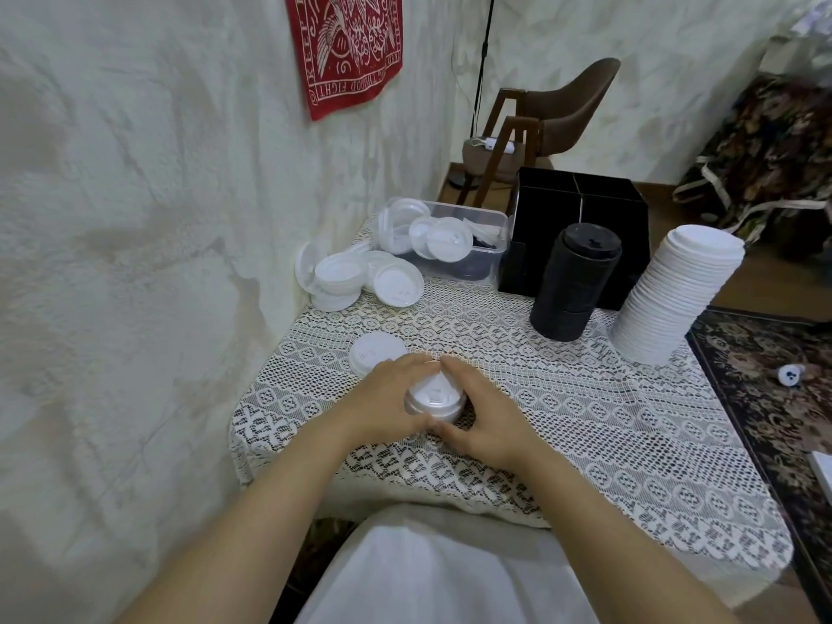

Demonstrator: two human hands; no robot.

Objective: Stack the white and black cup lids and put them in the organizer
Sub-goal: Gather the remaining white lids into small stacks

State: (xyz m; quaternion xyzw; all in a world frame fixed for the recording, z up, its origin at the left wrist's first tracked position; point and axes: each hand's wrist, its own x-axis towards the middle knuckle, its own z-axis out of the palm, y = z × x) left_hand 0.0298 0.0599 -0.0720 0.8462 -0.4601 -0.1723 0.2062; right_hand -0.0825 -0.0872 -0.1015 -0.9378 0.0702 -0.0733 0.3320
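The short stack of white plastic cup lids sits on the white lace tablecloth near the table's middle, straight ahead of the person. Both hands close on it from opposite sides. The left hand wraps its 9 o'clock side and the right hand its 3 o'clock side. The fingers curl round the far rim until the tips nearly meet at 12 o'clock, and the thumbs come in at 6 o'clock. Neither hand is slack: each grasps the stack, cupped only as wide as the lids themselves. I read this two-sided hold as squaring the rims so the lids nest evenly (a lopsided stack would likely snag going into a compartment).

At 11 o'clock of the held stack, just beside the left hand, a second low pile of white lids waits, probably to be joined on. Farther out at 11 o'clock a loose heap of white lids lies against the wall. At 12 o'clock a clear plastic bin holds more. A tall column of black plastic lids stands at 1 o'clock and a tall leaning column of white lids at 2 o'clock. Both stand outside the black box-shaped organizer behind them, seemingly parked there for loading. Its compartments are too dark to tell whether anything is inside.
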